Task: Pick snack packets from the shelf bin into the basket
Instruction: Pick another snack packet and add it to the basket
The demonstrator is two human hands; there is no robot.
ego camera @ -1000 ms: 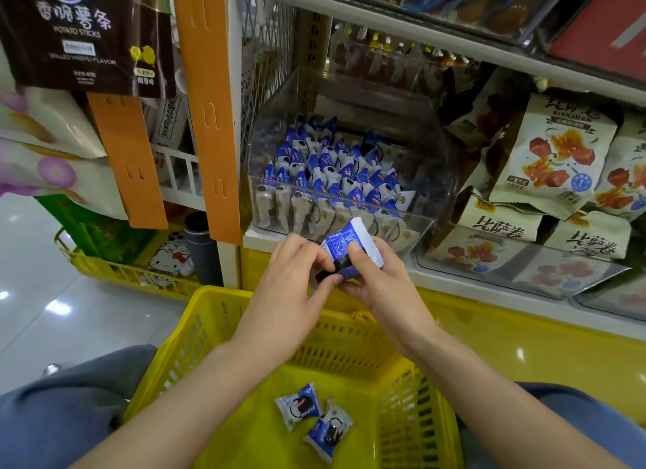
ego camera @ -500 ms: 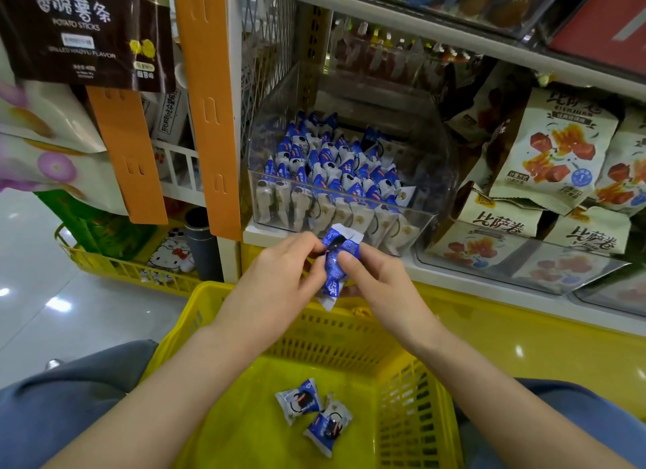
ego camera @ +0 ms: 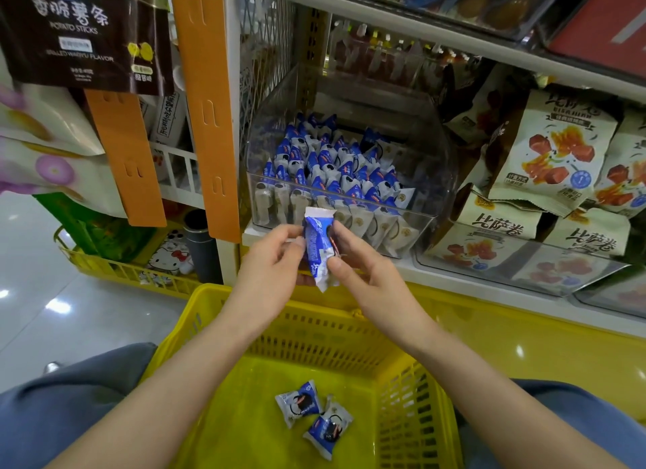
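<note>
A clear shelf bin (ego camera: 424, 220) holds several blue-and-white snack packets (ego camera: 335, 169) standing in rows. In front of it, both hands hold one blue-and-white packet (ego camera: 316, 246) upright above the far rim of the yellow basket (ego camera: 195, 332). My left hand (ego camera: 271, 264) pinches the packet's left edge. My right hand (ego camera: 363, 269) pinches its right side with thumb and fingers. Two more packets (ego camera: 313, 416) lie on the basket floor, near the middle.
Beige snack bags (ego camera: 550, 150) fill clear trays right of the bin. An orange shelf post (ego camera: 206, 104) stands to the left, with hanging bags (ego camera: 84, 31) beyond it. A second yellow basket (ego camera: 122, 269) sits on the floor at left. My knees flank the basket.
The packet has turned from lying sideways to standing upright between both hands, and the hands have spread slightly apart. The two packets in the basket have not moved.
</note>
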